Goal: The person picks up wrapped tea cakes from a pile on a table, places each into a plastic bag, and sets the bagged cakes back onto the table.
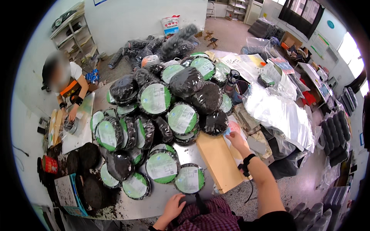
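My left hand [174, 208] lies at the table's near edge with its fingers loosely stretched out and nothing in it. Just beyond it is a round black cake in clear film with a green and white label [189, 179]. My right hand [237, 141] reaches past a shallow tan cardboard tray [216, 161], beside a sheet with red print [234, 127]. Its fingertips are pinched together; what they hold, if anything, is too small to make out. A tall heap of similar wrapped cakes [183, 117] covers the middle of the metal table [162, 196], some label side up, others showing black.
Across the table at left, a person [63, 77] handles a roll of tape [70, 126]. Unwrapped dark cakes [96, 192], crumbs and a red tin [50, 164] occupy the left end. Clear plastic bags [281, 115] are piled at right; black wrapped logs [337, 134] stand beyond.
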### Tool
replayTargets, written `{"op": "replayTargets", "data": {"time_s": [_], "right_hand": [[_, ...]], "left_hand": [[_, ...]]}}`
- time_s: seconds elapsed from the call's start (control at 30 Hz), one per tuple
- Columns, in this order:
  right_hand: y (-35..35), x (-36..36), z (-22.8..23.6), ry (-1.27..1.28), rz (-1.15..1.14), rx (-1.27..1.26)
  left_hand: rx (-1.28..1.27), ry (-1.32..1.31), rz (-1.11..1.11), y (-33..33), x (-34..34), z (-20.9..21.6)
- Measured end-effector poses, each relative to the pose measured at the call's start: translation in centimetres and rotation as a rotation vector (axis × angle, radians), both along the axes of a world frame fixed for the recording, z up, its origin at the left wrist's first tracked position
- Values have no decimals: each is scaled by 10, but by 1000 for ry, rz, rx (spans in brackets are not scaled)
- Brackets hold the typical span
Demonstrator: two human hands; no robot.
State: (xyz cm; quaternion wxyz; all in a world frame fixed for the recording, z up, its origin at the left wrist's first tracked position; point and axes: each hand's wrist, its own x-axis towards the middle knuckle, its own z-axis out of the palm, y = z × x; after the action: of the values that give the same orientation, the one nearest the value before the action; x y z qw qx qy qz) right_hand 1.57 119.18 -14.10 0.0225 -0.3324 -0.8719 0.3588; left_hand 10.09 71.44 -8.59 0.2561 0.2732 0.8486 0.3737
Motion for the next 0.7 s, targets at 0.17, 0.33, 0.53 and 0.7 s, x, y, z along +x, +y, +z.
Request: {"op": "replayTargets", "data": {"time_s": [0.17,0.33,0.53,0.7], "right_hand": [[42,-40,-93,331,-391,-219],[-6,-25,-51,273,-399,-776],[-30,45,-52,109,20,-74],[-37,39,-13,-576,523,-435]], "left_hand": [[-100,24,-96,40,-37,4],[-163,154,-159,54,-53,0],[-48,-66,-77,103,-75,-3],[110,-50,-70,145,-103,-37]]}}
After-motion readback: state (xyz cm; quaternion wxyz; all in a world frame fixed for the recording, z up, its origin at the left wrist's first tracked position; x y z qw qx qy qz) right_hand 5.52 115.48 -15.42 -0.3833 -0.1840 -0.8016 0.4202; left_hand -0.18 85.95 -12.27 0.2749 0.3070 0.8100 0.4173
